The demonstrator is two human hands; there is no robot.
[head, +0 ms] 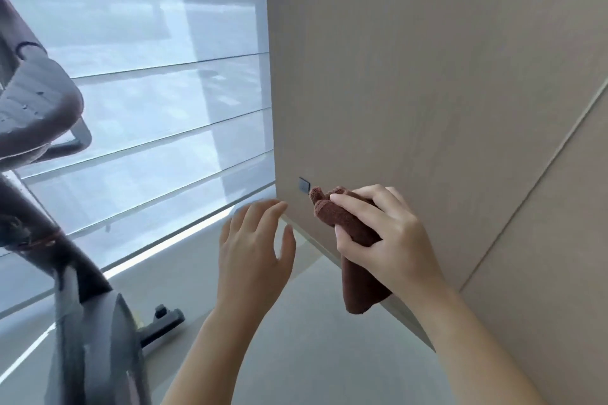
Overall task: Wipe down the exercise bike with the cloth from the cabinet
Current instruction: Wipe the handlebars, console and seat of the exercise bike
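The right hand (388, 240) grips the folded brown cloth (358, 286), long axis hanging downward by the cabinet door (427, 76), while the left hand (253, 253), its grip released and empty, is nearer the exercise bike (92, 322) standing to the left.

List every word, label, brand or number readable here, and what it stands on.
None can be read. The small grey square plate on the beige cabinet panel looks blank; the blurred dark grey exercise bike shows no legible mark; the brown terry cloth bears none.
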